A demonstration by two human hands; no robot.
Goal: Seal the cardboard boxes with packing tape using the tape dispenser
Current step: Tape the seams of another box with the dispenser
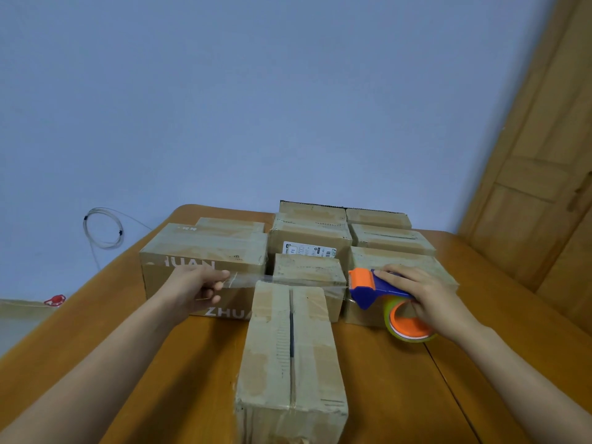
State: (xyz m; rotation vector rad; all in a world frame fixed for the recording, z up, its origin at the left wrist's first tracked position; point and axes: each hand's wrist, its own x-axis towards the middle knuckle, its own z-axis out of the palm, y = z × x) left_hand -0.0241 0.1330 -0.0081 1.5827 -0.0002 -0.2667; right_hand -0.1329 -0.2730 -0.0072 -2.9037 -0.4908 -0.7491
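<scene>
Pinching tape point(246, 279), left hand point(195, 288); right hand point(426, 293) grips dispenser point(374, 288)

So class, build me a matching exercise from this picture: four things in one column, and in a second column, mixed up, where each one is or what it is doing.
Column one:
1. left hand
2. right hand
3. front box
4. coiled wire

Column two:
A. hangs on the blue wall
B. holds the tape dispenser
C. pinches the free end of the clear tape
D. stands nearest the camera, its top seam open

Pairs: 1-C, 2-B, 3-D, 4-A
</scene>
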